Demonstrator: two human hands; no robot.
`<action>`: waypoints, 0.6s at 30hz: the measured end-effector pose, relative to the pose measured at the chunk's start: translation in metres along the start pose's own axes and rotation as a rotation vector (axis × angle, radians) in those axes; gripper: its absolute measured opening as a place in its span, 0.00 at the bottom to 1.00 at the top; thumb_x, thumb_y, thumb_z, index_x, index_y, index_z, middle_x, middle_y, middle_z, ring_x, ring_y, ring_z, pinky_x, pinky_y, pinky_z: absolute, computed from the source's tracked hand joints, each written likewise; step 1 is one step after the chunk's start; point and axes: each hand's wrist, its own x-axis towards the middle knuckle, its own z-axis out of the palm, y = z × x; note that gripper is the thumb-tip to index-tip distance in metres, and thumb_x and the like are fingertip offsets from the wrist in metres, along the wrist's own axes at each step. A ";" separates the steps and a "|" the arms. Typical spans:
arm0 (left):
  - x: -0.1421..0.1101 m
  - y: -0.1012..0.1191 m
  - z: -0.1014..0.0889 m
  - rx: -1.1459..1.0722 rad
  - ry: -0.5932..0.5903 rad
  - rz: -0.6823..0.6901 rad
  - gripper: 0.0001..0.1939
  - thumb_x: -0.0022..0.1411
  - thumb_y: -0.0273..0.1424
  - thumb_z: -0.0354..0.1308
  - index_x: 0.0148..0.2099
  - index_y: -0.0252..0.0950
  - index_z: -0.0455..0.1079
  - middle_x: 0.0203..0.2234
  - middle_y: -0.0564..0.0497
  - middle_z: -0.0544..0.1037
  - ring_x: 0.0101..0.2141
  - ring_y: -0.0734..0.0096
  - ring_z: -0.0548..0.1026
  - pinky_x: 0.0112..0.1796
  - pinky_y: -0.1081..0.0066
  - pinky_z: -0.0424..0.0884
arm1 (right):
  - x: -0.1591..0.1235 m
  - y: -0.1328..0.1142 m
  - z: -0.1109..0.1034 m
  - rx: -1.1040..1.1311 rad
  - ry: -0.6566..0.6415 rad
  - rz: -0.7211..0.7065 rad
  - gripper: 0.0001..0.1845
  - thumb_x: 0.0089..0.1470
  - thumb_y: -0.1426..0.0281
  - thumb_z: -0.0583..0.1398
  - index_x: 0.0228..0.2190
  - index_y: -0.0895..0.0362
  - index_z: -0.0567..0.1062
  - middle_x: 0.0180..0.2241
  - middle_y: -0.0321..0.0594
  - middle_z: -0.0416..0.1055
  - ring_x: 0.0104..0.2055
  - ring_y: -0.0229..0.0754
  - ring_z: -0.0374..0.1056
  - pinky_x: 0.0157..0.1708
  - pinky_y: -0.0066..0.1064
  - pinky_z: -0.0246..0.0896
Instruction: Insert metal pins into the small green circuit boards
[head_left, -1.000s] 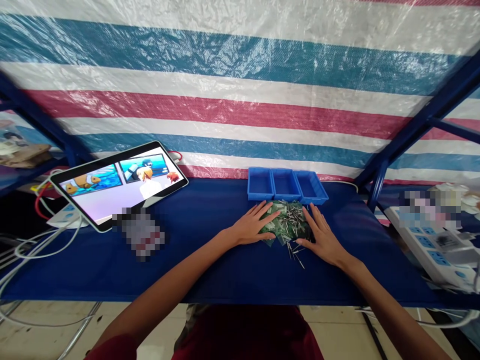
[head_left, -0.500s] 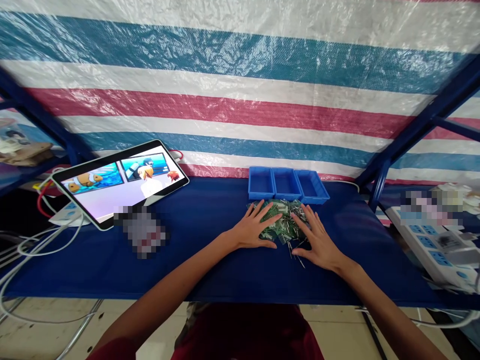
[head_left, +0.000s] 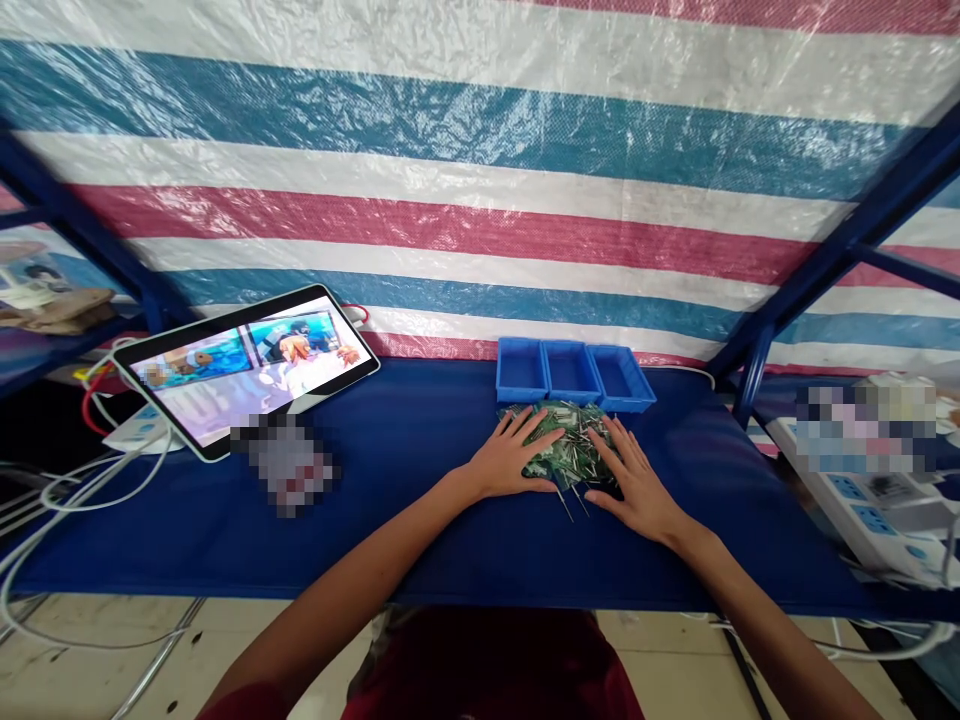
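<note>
A heap of small green circuit boards and thin metal pins (head_left: 570, 445) lies on the blue table (head_left: 420, 530), just in front of three blue plastic bins (head_left: 571, 372). My left hand (head_left: 514, 455) rests flat on the left side of the heap, fingers spread. My right hand (head_left: 634, 480) lies flat on the right side, fingers spread too. A few loose pins (head_left: 568, 500) lie on the cloth between my hands.
A tablet (head_left: 244, 365) playing a cartoon leans at the left, with white cables (head_left: 75, 480) beside it. A blurred small object (head_left: 285, 465) sits in front of the tablet. White power strips (head_left: 870, 500) lie at the right. A striped tarp (head_left: 480, 200) hangs behind.
Both hands have drawn closer together over the heap, pushing the boards and pins into a tighter pile. The picture on the tablet has changed.
</note>
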 end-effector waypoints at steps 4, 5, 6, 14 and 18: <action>0.000 -0.001 0.002 0.016 0.026 -0.005 0.46 0.57 0.63 0.43 0.71 0.49 0.38 0.69 0.51 0.36 0.67 0.44 0.38 0.63 0.45 0.39 | -0.004 -0.016 0.002 -0.040 -0.027 -0.032 0.50 0.57 0.45 0.53 0.67 0.48 0.32 0.70 0.43 0.23 0.70 0.60 0.28 0.64 0.58 0.38; 0.000 0.000 0.002 0.018 0.029 -0.007 0.46 0.57 0.63 0.43 0.71 0.49 0.38 0.69 0.51 0.36 0.67 0.44 0.39 0.63 0.45 0.39 | -0.004 -0.018 0.004 -0.054 -0.017 -0.015 0.49 0.57 0.46 0.53 0.67 0.48 0.32 0.70 0.42 0.23 0.70 0.60 0.29 0.64 0.58 0.38; -0.001 0.000 0.002 0.019 0.031 -0.009 0.46 0.58 0.63 0.43 0.71 0.49 0.38 0.69 0.51 0.37 0.67 0.44 0.39 0.63 0.45 0.39 | -0.004 -0.019 0.007 -0.064 -0.005 0.006 0.48 0.58 0.46 0.52 0.67 0.48 0.32 0.70 0.42 0.23 0.70 0.59 0.29 0.64 0.58 0.39; -0.002 0.001 0.000 0.002 0.035 0.000 0.45 0.59 0.62 0.43 0.71 0.47 0.40 0.69 0.48 0.36 0.67 0.48 0.38 0.63 0.46 0.40 | 0.005 -0.002 0.016 -0.059 0.020 0.072 0.45 0.59 0.46 0.51 0.67 0.46 0.36 0.70 0.40 0.27 0.70 0.58 0.32 0.64 0.56 0.42; -0.002 0.000 0.001 -0.007 0.048 -0.001 0.44 0.59 0.62 0.44 0.71 0.48 0.41 0.69 0.49 0.38 0.67 0.48 0.40 0.64 0.48 0.42 | 0.006 0.005 0.019 -0.032 0.020 0.114 0.43 0.60 0.46 0.49 0.67 0.47 0.37 0.70 0.42 0.31 0.70 0.57 0.33 0.64 0.55 0.43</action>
